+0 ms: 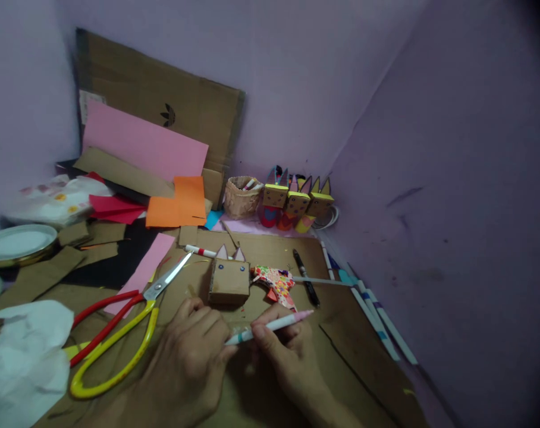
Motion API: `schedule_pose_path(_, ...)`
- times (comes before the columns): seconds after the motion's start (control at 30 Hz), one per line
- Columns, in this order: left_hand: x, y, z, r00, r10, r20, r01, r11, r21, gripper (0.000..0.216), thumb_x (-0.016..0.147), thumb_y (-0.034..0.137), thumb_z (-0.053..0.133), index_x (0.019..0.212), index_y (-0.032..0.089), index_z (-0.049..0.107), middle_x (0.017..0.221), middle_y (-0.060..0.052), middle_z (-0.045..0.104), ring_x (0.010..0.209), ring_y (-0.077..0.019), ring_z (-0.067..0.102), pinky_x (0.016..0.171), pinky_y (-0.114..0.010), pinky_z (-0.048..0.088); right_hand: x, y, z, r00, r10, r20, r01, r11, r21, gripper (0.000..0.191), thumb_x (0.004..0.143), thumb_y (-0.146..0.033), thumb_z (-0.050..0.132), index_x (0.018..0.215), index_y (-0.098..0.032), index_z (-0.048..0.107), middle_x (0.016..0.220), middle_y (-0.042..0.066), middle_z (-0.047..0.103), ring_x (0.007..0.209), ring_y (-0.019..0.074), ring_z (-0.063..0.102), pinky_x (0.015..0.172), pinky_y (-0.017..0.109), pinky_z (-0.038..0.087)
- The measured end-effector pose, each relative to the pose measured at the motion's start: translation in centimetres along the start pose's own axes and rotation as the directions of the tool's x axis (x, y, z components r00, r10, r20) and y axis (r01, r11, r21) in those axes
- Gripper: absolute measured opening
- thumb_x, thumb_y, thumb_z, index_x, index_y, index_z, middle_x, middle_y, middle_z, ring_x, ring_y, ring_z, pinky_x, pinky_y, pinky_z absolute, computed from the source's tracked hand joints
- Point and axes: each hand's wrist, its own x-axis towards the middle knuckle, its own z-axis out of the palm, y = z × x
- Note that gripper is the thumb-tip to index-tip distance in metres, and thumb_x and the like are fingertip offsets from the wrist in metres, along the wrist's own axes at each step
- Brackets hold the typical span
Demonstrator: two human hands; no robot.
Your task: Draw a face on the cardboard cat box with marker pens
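Observation:
A white marker with a pink tip end and a teal band lies slanted between my hands. My right hand pinches it around the middle. My left hand is closed, its thumb and fingers at the teal-banded end of the same marker. Just beyond them stands a small cardboard box with two pointed ears and two eyes. Right of the box lies a glue gun with a flowery pattern, its front close to the box's side. Red-and-yellow-handled scissors lie left of my left hand.
A black marker and several white markers lie to the right. At the back stand a woven basket and several cardboard animal figures. Coloured paper, crumpled white paper and a round tin occupy the left.

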Motion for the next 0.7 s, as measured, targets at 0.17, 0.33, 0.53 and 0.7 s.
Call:
schedule_pose_path(0.17,-0.3,-0.5,0.4,0.996,0.006,0.088,-0.002,0.999,-0.046,0.022,0.089,0.008,0.037,0.074,0.019,0.05,0.067,0.0,0.052,0.065,-0.0177,0.047,0.077,-0.039,0.033,0.3,-0.1,0.1,0.998,0.046,0.044,-0.048,0.998,0.034,0.041,0.068,-0.055,0.073,0.067,-0.016,0.056,0.046,-0.005,0.052,0.037,0.0075,0.046,0.038,0.019,0.038)
schedule_pose_path(0.33,0.4,-0.7,-0.5,0.973,-0.031,0.227,0.06,0.991,-0.122,0.026,0.092,0.016,0.036,0.071,0.02,0.052,0.064,0.002,0.057,0.061,-0.0146,0.053,0.074,-0.033,0.038,0.3,-0.2,-0.4,0.995,0.078,0.059,-0.081,0.995,0.057,0.044,0.066,-0.057,0.074,0.069,-0.016,0.058,0.049,-0.004,0.054,0.038,0.0078,0.047,0.037,0.018,0.039)
schedule_pose_path(0.53,1.4,-0.3,-1.7,0.844,-0.256,0.471,0.379,0.907,-0.185,0.03,0.091,0.033,0.04,0.07,0.021,0.058,0.068,0.001,0.061,0.069,-0.0169,0.058,0.066,-0.028,0.042,0.7,-0.6,-1.0,0.985,0.077,0.154,-0.091,0.992,0.084,0.039,0.068,-0.053,0.074,0.074,-0.017,0.06,0.052,-0.004,0.056,0.042,0.0084,0.05,0.042,0.019,0.041)
schedule_pose_path(0.7,1.3,0.0,-1.7,0.794,-0.451,0.408,0.535,0.837,-0.116,0.025,0.076,0.026,0.062,0.101,0.024,0.06,0.077,0.001,0.061,0.073,-0.0189,0.056,0.066,-0.03,0.041,0.6,-1.0,-1.3,0.989,0.031,0.147,-0.041,0.997,0.059,0.033,0.072,-0.047,0.073,0.077,-0.017,0.062,0.055,-0.003,0.057,0.047,0.0077,0.051,0.047,0.018,0.04)
